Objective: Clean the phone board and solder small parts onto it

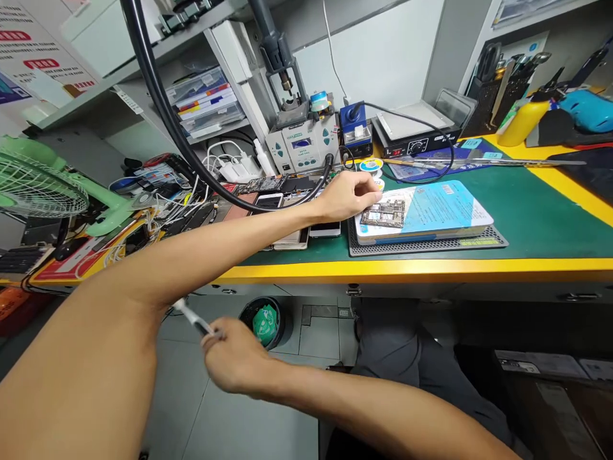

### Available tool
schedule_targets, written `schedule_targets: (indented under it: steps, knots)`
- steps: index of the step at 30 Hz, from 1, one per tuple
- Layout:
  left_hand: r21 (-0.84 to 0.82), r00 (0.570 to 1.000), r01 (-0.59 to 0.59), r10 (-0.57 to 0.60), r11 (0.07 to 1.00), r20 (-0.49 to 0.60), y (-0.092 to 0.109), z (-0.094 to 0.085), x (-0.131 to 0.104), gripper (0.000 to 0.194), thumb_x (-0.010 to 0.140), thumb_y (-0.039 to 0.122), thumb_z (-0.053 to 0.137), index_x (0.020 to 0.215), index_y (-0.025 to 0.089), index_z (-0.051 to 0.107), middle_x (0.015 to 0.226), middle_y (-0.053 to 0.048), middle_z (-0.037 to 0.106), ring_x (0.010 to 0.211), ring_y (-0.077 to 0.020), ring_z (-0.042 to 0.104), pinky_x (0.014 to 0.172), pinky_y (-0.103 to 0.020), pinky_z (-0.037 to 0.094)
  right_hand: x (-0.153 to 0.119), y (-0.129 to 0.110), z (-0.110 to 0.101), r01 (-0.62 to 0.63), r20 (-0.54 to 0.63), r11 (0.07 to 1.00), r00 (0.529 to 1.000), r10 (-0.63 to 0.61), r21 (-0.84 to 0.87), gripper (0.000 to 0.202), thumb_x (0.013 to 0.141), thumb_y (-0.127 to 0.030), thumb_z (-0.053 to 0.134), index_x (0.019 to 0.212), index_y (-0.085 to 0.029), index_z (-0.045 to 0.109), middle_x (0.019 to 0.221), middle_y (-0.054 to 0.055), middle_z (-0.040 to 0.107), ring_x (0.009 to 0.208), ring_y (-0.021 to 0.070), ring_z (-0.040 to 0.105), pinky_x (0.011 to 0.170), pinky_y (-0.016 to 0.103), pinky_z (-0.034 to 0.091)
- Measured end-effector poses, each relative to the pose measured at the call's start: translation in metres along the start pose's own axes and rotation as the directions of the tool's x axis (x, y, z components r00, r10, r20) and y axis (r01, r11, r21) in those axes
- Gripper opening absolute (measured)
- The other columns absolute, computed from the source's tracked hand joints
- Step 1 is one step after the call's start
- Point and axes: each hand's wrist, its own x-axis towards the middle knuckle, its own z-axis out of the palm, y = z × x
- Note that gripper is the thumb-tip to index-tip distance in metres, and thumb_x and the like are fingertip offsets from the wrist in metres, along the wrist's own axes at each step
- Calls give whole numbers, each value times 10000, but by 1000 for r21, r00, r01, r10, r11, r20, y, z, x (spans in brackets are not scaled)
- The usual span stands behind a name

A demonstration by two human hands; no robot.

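Observation:
A small phone circuit board (385,214) lies on the left end of a blue and white book (443,204). My left hand (348,195) reaches across the bench, its fingers bent and closed at the board's upper left edge. Low in front of the bench, over the floor, my right hand (235,358) is closed round a slim tool (194,317) with a dark handle and a whitish tip. It looks like a small brush, but motion blurs it. The tip points up and left, below my left forearm.
The book rests on a dark perforated mat (426,249). Phones and parts (291,241) lie left of it, behind a thick black hose (165,112). A soldering station (306,145) and a fan (43,179) stand farther off. Below is a bin (282,329).

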Motion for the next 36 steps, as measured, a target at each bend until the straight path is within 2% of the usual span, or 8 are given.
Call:
schedule_targets:
  steps: [2, 5, 12, 16, 22, 28, 31, 36]
  knots:
    - [-3, 1000, -5, 4, 1000, -6, 0, 0, 0, 331, 1030, 392, 683, 1263, 157, 668, 1231, -91, 709, 1040, -222, 718, 899, -431, 634, -5, 2, -8, 103, -212, 982, 968, -136, -161, 103, 1046, -223, 554, 1125, -214, 618, 876, 17, 611, 826, 215, 595, 695, 310, 411]
    - [-1, 1000, -5, 5, 1000, -18, 1, 0, 1, 296, 1029, 387, 686, 1205, 150, 684, 1167, -77, 722, 990, -205, 722, 870, -409, 636, -1, -2, -13, 103, -329, 957, 924, -193, -271, 223, 1101, -280, 510, 1279, -175, 593, 1043, 61, 674, 992, 238, 657, 862, 386, 515]
    - [10, 999, -5, 5, 1000, -32, 2, 1, 2, 266, 1027, 380, 690, 1151, 144, 693, 1107, -63, 729, 941, -189, 721, 843, -389, 635, 0, -15, -6, 102, -115, 917, 981, -158, -386, 269, 1041, -400, 690, 1136, -148, 705, 1038, 48, 731, 878, 187, 720, 800, 373, 626]
    - [24, 999, 30, -30, 999, -24, 2, 1, 1, 276, 1028, 382, 688, 1171, 146, 691, 1136, -70, 728, 972, -200, 722, 869, -406, 634, -6, -11, -20, 107, -210, 905, 955, -208, -412, 327, 1080, -421, 610, 1267, -157, 657, 1152, 80, 715, 1002, 224, 712, 898, 433, 602]
    - [35, 998, 69, -69, 997, -3, 4, 0, -1, 356, 1029, 395, 683, 1298, 164, 657, 1282, -100, 695, 1088, -239, 711, 929, -453, 628, -11, -14, -24, 185, -7, 904, 979, -203, -386, 196, 943, -274, 622, 756, -221, 602, 639, -30, 575, 552, 157, 545, 531, 262, 425]
    - [55, 994, 111, -112, 992, 13, 8, -4, -3, 380, 1027, 397, 685, 1327, 168, 646, 1319, -106, 681, 1121, -252, 704, 947, -467, 625, -69, 16, -65, 215, -175, 895, 937, -301, -392, 249, 983, -326, 518, 752, -235, 499, 654, -27, 498, 602, 154, 468, 534, 259, 309]
    - [81, 986, 166, -167, 983, 14, 11, -6, -5, 375, 1028, 397, 683, 1323, 169, 648, 1314, -106, 683, 1116, -249, 704, 944, -464, 625, -108, 30, -95, 195, -336, 906, 883, -329, -375, 222, 1051, -383, 474, 908, -230, 548, 766, -20, 513, 693, 151, 468, 583, 257, 317]
    - [119, 972, 232, -235, 965, 11, 19, -10, -6, 357, 1027, 403, 683, 1293, 165, 662, 1283, -97, 695, 1094, -245, 709, 932, -453, 628, -159, 42, -125, 199, -534, 940, 781, -324, -278, 323, 1108, -479, 410, 975, -229, 566, 655, -63, 397, 578, 127, 368, 530, 258, 276]
